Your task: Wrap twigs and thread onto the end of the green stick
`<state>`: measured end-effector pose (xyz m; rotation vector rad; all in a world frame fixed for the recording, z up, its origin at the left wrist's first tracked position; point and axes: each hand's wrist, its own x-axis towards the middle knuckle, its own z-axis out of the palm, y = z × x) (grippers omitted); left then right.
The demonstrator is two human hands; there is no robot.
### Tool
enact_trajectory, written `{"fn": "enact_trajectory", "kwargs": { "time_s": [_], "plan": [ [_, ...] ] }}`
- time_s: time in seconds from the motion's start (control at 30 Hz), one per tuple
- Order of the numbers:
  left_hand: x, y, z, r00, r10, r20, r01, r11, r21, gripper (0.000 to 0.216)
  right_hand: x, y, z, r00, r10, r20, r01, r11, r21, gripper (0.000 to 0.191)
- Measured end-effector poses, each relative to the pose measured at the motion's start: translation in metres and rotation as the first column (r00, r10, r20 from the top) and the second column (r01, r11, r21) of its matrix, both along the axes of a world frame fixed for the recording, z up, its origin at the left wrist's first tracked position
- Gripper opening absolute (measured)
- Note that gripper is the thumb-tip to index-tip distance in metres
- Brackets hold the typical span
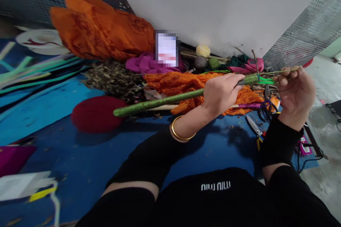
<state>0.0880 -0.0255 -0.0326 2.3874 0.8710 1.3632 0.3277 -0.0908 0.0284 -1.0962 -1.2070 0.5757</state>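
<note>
My left hand is wrapped round a long green stick that looks wound with yarn and lies nearly level above the table. Off to its right, my right hand pinches a thin green strand drawn out from the stick's right end. Bright green pieces stick out at that end, just short of my right fingers. The stick's left tip overlaps a round dark red object in my view; whether they touch I cannot tell.
Below the stick are orange cloth and dried plant matter. Scissors and pruning shears lie by my right wrist. Yarn balls and a lit screen stand at the back of the blue table.
</note>
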Motion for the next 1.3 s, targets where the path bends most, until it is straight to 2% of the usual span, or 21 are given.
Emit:
{"fn": "enact_trajectory", "kwargs": {
  "time_s": [0.1,0.13,0.2,0.27,0.33,0.37,0.43,0.47,0.53,0.6,0.63,0.7,0.77,0.83,0.93,1.0,1.03,1.1,1.2,1.3],
  "plan": [
    [-0.003,-0.001,0.005,0.999,-0.021,0.024,0.022,0.998,-0.050,0.028,0.014,0.007,-0.008,1.000,0.018,0.006,-0.017,0.995,-0.099,0.034],
    [-0.004,-0.002,0.007,0.999,-0.036,0.033,0.038,0.996,-0.076,0.028,0.016,0.012,-0.014,1.000,-0.020,0.008,0.020,0.994,-0.103,0.033],
    [-0.008,-0.002,0.012,0.996,-0.075,0.051,0.081,0.988,-0.131,0.028,0.017,0.024,-0.027,0.982,-0.181,0.057,0.185,0.979,-0.083,0.032],
    [-0.013,-0.003,0.017,0.992,-0.104,0.074,0.116,0.979,-0.170,0.027,0.015,0.035,-0.040,0.910,-0.347,0.227,0.366,0.930,-0.047,0.032],
    [-0.017,-0.004,0.022,0.989,-0.113,0.098,0.130,0.974,-0.184,0.027,0.011,0.042,-0.048,0.819,-0.366,0.442,0.422,0.906,-0.032,0.030],
    [-0.019,-0.004,0.024,0.988,-0.112,0.110,0.131,0.974,-0.183,0.027,0.007,0.043,-0.049,0.792,-0.306,0.528,0.383,0.923,-0.040,0.027],
    [-0.022,-0.005,0.027,0.987,-0.107,0.122,0.127,0.976,-0.176,0.027,-0.003,0.040,-0.046,0.819,-0.096,0.566,0.186,0.977,-0.103,0.021],
    [-0.023,-0.006,0.028,0.987,-0.103,0.122,0.123,0.978,-0.171,0.027,-0.009,0.037,-0.043,0.851,0.026,0.524,0.053,0.989,-0.136,0.025],
    [-0.024,-0.006,0.029,0.988,-0.095,0.119,0.114,0.980,-0.161,0.028,-0.025,0.031,-0.036,0.918,0.230,0.324,-0.198,0.972,-0.131,0.039],
    [-0.025,-0.006,0.030,0.989,-0.091,0.118,0.108,0.983,-0.150,0.029,-0.041,0.027,-0.031,0.932,0.335,0.140,-0.326,0.942,-0.084,0.045],
    [-0.025,-0.005,0.031,0.989,-0.088,0.120,0.105,0.984,-0.142,0.029,-0.047,0.025,-0.030,0.925,0.361,0.117,-0.353,0.932,-0.081,0.045],
    [-0.025,-0.004,0.031,0.989,-0.080,0.123,0.095,0.988,-0.125,0.029,-0.056,0.022,-0.027,0.905,0.379,0.191,-0.356,0.923,-0.145,0.040],
    [-0.026,-0.003,0.031,0.990,-0.071,0.121,0.085,0.990,-0.111,0.029,-0.060,0.014,-0.020,0.859,0.369,0.355,-0.308,0.926,-0.217,0.030],
    [-0.026,-0.002,0.032,0.991,-0.069,0.119,0.082,0.991,-0.106,0.028,-0.063,0.001,-0.009,0.798,0.303,0.521,-0.218,0.951,-0.219,0.030],
    [-0.026,0.000,0.032,0.989,-0.082,0.121,0.094,0.990,-0.104,0.028,-0.070,-0.021,0.005,0.720,0.065,0.691,-0.076,0.997,-0.015,0.029],
    [-0.026,0.000,0.031,0.989,-0.088,0.119,0.101,0.990,-0.102,0.029,-0.078,-0.027,0.005,0.716,-0.064,0.696,-0.078,0.982,0.170,0.022],
    [-0.025,0.000,0.031,0.990,-0.087,0.115,0.099,0.990,-0.104,0.029,-0.082,-0.026,0.001,0.740,-0.093,0.666,-0.105,0.962,0.251,0.022],
    [-0.025,0.001,0.031,0.992,-0.078,0.104,0.089,0.990,-0.111,0.029,-0.093,-0.015,-0.012,0.828,-0.102,0.551,-0.142,0.913,0.382,0.032],
    [-0.024,0.002,0.030,0.993,-0.070,0.090,0.080,0.991,-0.108,0.030,-0.109,0.008,-0.033,0.959,-0.071,0.276,-0.082,0.859,0.505,0.043],
    [-0.026,0.005,0.030,0.994,-0.078,0.079,0.085,0.992,-0.088,0.031,-0.122,0.020,-0.041,0.998,0.043,0.038,-0.056,0.860,0.507,0.040]
  ]
}}
